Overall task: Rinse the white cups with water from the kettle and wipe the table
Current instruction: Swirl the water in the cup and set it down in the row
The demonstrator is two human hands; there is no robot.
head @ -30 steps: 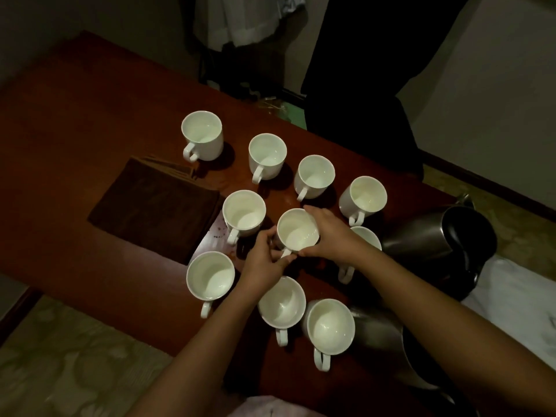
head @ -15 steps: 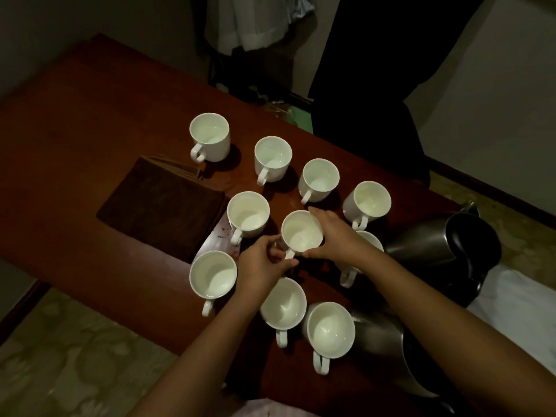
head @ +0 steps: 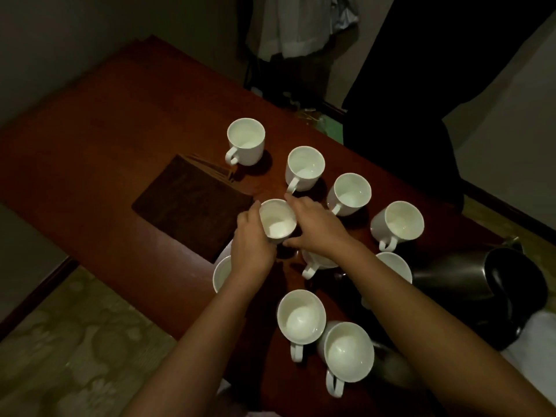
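Several white cups stand in a cluster on the dark red table (head: 90, 152). One white cup (head: 278, 224), next to a folded brown cloth (head: 189, 212), sits between both my hands. My left hand (head: 251, 242) wraps its left side and my right hand (head: 316, 227) its right side. My right wrist partly hides another cup (head: 316, 261), and my left hand covers part of the cup (head: 221, 275) at the near edge. A steel kettle (head: 451, 281) with a black handle lies at the right.
Other cups stand at the back (head: 246, 139), at the right (head: 397, 221) and close to me (head: 301, 314). A second steel vessel (head: 388, 364) shows under my right forearm. A person in dark clothes (head: 406, 115) stands beyond the table. A white cloth (head: 538, 335) lies at far right.
Both hands have left the middle cup and moved left and away from me onto the cup beside the brown cloth. The middle cup stays on the table under my right wrist.
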